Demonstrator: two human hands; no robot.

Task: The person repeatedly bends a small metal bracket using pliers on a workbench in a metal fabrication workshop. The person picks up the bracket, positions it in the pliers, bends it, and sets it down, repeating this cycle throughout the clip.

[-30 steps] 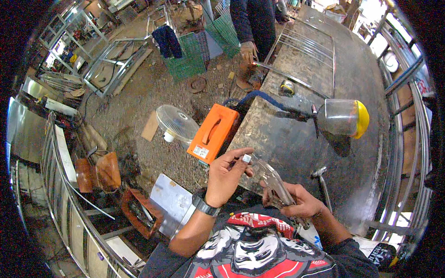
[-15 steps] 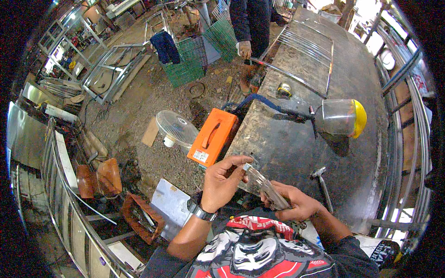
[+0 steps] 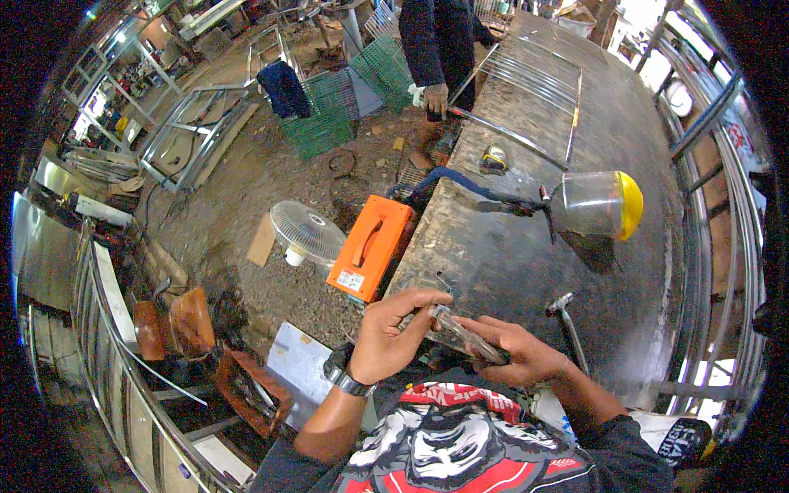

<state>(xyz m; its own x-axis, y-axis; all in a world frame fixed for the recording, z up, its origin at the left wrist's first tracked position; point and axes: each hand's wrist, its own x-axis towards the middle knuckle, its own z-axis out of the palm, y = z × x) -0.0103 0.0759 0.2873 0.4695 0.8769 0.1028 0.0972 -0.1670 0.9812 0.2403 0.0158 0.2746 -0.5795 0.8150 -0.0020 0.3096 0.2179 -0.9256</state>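
Note:
A narrow, see-through item [image 3: 464, 335], plastic or glass by its look, lies slantwise between my hands over the near edge of the dark worktable [image 3: 625, 312]. My right hand [image 3: 519, 355] is closed round its lower right end. With thumb and forefinger, my left hand [image 3: 393, 335] pinches at its pale upper left end. Its exact kind does not show, and my fingers cover part of it. A hammer [image 3: 569, 327] lies on the tabletop to the right of my right hand.
On the table lie a face shield [image 3: 593, 201] with yellow crown, a blue-sleeved cable [image 3: 468, 182], a tape measure [image 3: 494, 158] and a metal frame [image 3: 526, 135], near another person's hand [image 3: 436, 99]. Left stand an orange case [image 3: 370, 246], a fan [image 3: 308, 232] and a rusty box [image 3: 246, 390].
The see-through item has tilted and now shows a narrower side. Both hands have shifted slightly and stay on it. The other person's hand has moved a little lower.

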